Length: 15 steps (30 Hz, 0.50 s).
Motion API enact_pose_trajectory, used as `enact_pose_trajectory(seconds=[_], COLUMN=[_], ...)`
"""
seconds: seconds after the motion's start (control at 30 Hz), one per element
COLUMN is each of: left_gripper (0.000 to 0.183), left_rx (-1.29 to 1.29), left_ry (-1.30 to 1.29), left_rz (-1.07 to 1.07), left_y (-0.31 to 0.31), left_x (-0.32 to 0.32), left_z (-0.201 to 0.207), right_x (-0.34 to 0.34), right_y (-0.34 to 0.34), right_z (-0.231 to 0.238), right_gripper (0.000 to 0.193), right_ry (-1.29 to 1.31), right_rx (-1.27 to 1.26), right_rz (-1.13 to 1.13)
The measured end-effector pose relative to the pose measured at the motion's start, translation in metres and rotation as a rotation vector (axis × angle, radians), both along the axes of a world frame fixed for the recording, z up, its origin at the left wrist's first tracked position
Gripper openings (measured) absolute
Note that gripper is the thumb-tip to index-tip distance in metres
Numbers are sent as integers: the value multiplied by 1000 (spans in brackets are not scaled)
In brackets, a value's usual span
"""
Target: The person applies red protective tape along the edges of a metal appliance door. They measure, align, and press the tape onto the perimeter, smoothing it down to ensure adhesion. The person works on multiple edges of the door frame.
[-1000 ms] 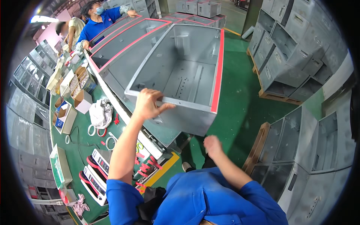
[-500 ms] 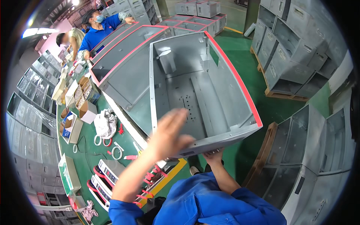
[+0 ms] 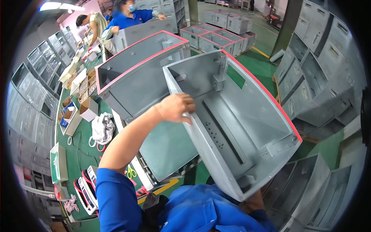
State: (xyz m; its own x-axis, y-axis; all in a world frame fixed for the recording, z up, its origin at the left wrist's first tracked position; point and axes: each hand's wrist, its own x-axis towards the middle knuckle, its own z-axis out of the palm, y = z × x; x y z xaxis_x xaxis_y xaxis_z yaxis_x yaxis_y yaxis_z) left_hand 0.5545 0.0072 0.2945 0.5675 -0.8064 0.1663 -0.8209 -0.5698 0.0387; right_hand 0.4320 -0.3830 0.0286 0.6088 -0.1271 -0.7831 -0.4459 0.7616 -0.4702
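Far left, two white boxy electronic units (image 3: 88, 198) sit on the green-topped workbench (image 3: 91, 149), plus one crumpled white cloth (image 3: 103, 128) and one pair of yellow-green-handled scissors (image 3: 131, 172), probably there for easy reach. One red-edged open grey metal box (image 3: 143, 87) stands behind. Left hand's (image 3: 176, 108) fingers curl over the left rim of another, with one red edge (image 3: 232, 120), tilted beyond the bench, likely steadying it. Right forearm (image 3: 255, 201) runs behind it; can't tell what those fingers do.
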Motion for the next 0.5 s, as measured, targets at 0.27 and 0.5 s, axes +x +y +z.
enact_pose_trajectory(seconds=[0.27,0.5], left_gripper=[31,29], left_rx=[86,215], left_ry=[-81,-153], left_rz=[204,567], left_y=[-70,-96], left_x=[-43,-114], left_z=[-3,-11], right_x=[84,154], right_y=[-61,-65], right_z=[2,-3], right_gripper=[82,78], right_ry=[-1,-47], right_rx=[-112,-153], right_rz=[71,214])
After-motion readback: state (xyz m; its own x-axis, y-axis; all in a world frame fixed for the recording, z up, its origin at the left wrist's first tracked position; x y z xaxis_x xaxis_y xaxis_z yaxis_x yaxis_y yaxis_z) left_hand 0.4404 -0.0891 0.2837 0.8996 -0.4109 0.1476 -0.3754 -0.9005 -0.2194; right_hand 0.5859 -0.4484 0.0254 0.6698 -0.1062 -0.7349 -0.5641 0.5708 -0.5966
